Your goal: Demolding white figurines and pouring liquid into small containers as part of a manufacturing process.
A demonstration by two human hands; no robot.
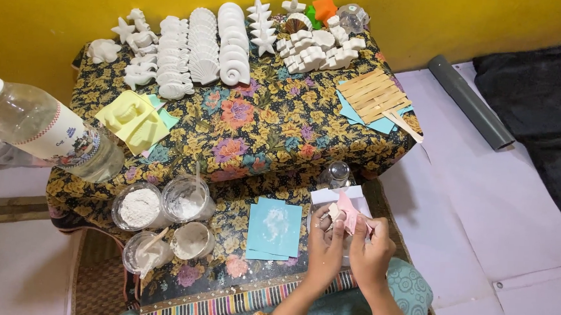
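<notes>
Left of your hands, cups of white powder point(140, 207) sit on the floral counter point(263, 121), then blue paper sheets point(274, 229). Your left hand point(324, 243) and right hand point(372, 249) both pinch a pink mould point(348, 215), touching each other.

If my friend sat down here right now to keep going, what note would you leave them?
Left hand and right hand: both pinch a pink mould with a pale cast piece in it, held above a white paper.
Nearby: blue sheets dusted with white powder, four cups of white powder and paste, yellow moulds, a clear bottle.
Done: rows of white shell and starfish casts lie at the back of the flowered cloth.
Left: the piece in the pink mould is not yet out.
</notes>
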